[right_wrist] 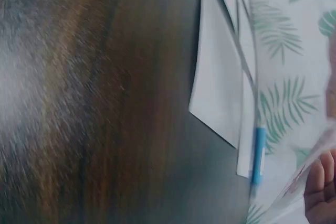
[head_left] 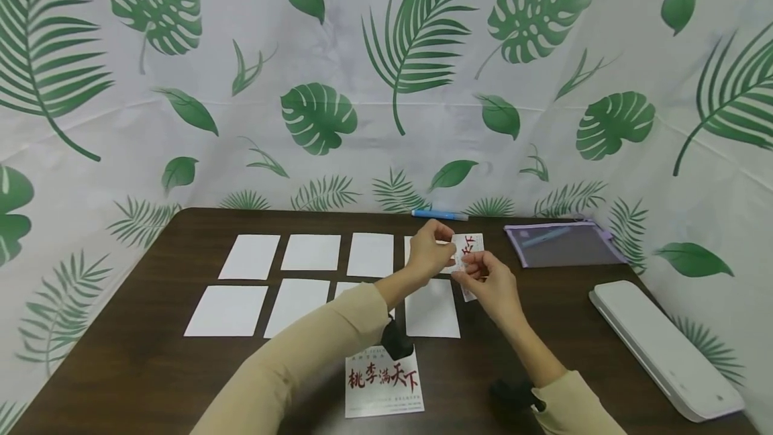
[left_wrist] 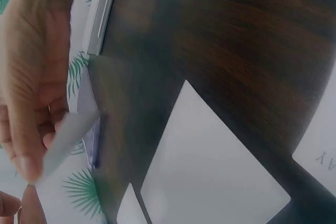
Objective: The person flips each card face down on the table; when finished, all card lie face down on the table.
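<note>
Here, the dark wooden table fills your view, backed by a white cloth with green leaf prints. Along its right edge lies a long white laminator, and beyond that, near the far right corner, a flat purple mesh pouch. Two rows of blank white cards are laid out across the middle of the table, a nearer one just below your hands. Close to you sits a printed sheet with red and black characters, partly covered by your left forearm. At the far edge, a blue-capped pen rests against the cloth. Your left hand and right hand are raised together above the cards, both pinching a small slip with red marks, which hangs in the air between the far row of cards and the pouch. Your left fingers curl round its upper edge, and your right fingertips clasp its lower part.
</note>
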`<state>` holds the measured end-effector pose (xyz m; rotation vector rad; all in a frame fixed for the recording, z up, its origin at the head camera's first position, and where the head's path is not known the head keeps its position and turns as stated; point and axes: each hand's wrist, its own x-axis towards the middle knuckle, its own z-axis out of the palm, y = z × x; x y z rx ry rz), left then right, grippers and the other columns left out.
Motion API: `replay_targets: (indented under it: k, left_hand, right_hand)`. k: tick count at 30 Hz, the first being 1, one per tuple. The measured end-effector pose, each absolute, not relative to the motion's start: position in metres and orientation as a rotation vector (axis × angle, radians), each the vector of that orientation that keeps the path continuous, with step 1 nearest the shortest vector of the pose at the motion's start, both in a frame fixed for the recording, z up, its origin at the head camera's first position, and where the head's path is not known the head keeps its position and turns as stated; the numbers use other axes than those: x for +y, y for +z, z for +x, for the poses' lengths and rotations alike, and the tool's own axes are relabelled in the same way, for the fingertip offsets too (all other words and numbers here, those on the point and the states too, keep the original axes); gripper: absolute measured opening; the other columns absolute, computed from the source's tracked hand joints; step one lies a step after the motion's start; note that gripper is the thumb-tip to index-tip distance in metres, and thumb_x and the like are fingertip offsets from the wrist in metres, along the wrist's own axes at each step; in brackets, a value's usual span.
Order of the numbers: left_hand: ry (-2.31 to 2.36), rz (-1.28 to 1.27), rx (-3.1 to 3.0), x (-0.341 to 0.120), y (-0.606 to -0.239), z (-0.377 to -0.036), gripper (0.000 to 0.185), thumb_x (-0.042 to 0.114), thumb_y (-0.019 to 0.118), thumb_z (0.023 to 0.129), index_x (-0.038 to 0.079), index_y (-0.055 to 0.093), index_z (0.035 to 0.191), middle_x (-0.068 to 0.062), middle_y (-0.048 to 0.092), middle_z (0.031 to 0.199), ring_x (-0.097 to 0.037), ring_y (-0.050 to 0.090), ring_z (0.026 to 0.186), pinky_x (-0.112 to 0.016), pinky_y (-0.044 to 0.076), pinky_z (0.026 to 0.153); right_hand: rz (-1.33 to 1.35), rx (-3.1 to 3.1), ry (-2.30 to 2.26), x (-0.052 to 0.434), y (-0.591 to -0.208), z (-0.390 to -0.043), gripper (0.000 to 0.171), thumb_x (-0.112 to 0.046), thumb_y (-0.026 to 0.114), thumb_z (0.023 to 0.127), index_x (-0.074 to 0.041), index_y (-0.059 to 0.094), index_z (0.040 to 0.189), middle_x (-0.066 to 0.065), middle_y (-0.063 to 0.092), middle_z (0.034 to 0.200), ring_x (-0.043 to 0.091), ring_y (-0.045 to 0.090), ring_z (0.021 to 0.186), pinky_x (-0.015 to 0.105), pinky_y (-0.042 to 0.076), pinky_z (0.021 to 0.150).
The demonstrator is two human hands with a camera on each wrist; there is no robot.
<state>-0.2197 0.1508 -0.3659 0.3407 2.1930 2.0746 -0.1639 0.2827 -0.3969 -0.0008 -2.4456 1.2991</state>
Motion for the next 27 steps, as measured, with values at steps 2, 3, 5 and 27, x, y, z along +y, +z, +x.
replay_targets:
  k: [2,3,5,27]
  left_hand:
    - [2.069,0.369,2.215,0.152,-0.364,-0.218,0.020,-0.008,0.056,0.081,-0.003,0.056,0.100,-0.017,0.062,0.101,-0.016,0.066,0.075,-0.024,0.056,0.058]
    - [2.066,0.384,2.228,0.152,-0.362,-0.218,0.019,-0.008,0.056,0.081,-0.002,0.056,0.099,-0.017,0.062,0.101,-0.016,0.066,0.075,-0.024,0.056,0.058]
    - [2.059,0.420,2.243,0.153,-0.360,-0.217,0.018,-0.007,0.057,0.082,-0.003,0.056,0.100,-0.017,0.063,0.099,-0.016,0.066,0.073,-0.023,0.055,0.058]
    - [1.985,0.193,2.289,0.136,-0.407,-0.210,0.043,-0.003,0.072,0.075,0.004,0.064,0.117,-0.012,0.067,0.096,-0.013,0.066,0.074,-0.023,0.055,0.060]
  right_hand:
    - [0.029,-2.430,1.233,0.279,-0.398,-0.163,0.023,-0.003,0.076,0.076,0.002,0.064,0.095,0.011,0.064,0.080,0.003,0.053,0.067,0.011,0.046,0.059]
    - [0.047,-2.410,1.199,0.278,-0.398,-0.163,0.022,-0.001,0.076,0.075,0.002,0.064,0.093,0.010,0.064,0.078,0.004,0.054,0.066,0.011,0.045,0.059]
    - [0.097,-2.361,1.120,0.277,-0.397,-0.162,0.019,0.003,0.075,0.074,0.002,0.065,0.091,0.010,0.064,0.076,0.005,0.054,0.065,0.010,0.044,0.057]
    - [-0.187,-2.299,1.588,0.321,-0.394,-0.160,0.026,0.002,0.065,0.085,0.009,0.057,0.109,-0.004,0.058,0.074,0.001,0.053,0.064,0.017,0.050,0.058]
